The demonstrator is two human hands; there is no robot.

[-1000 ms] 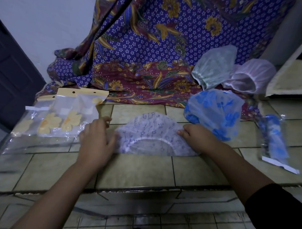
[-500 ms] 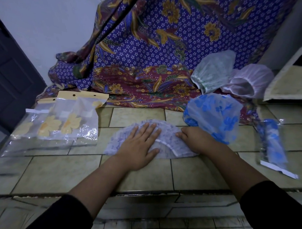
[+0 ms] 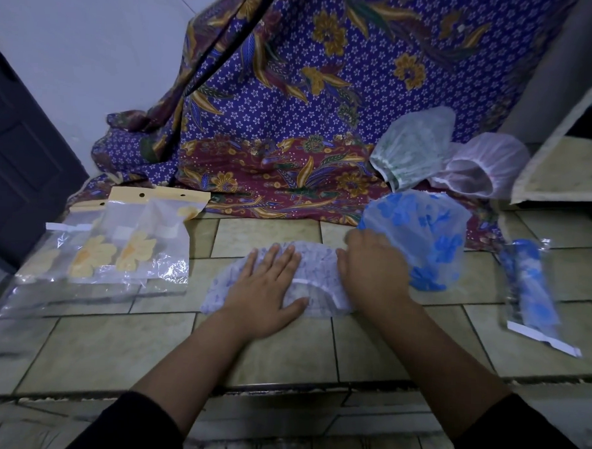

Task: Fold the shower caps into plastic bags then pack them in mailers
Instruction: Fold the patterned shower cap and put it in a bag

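Plastic bags (image 3: 119, 251), clear, crinkly and printed with yellow flowers under card headers, are lying overlapped at the left of the tiled desk (image 3: 283, 351). Being that slick, they are likely to slide off one another when you are reaching for just one. Near them your left hand (image 3: 265, 290) is pressing flat on the shower cap (image 3: 315, 268), its grip apart, fingers straight. That cap, thin white film with a lilac print and a gathered elastic rim, is lying folded into a half-moon on the desk under both your hands. The elastic is probably straining to spring back, so lifting the palm too soon is risking the fold popping open. Your right hand (image 3: 373, 274) is resting on the cap's right end, blurred, so I cannot tell whether its grip is apart or pinching the edge. Just beside it a puffy blue-flowered cap (image 3: 431, 242) is sitting where a careless sweep of that wrist could be knocking it aside. Farther right, a rolled blue cap is lying inside a clear bag (image 3: 530, 293).
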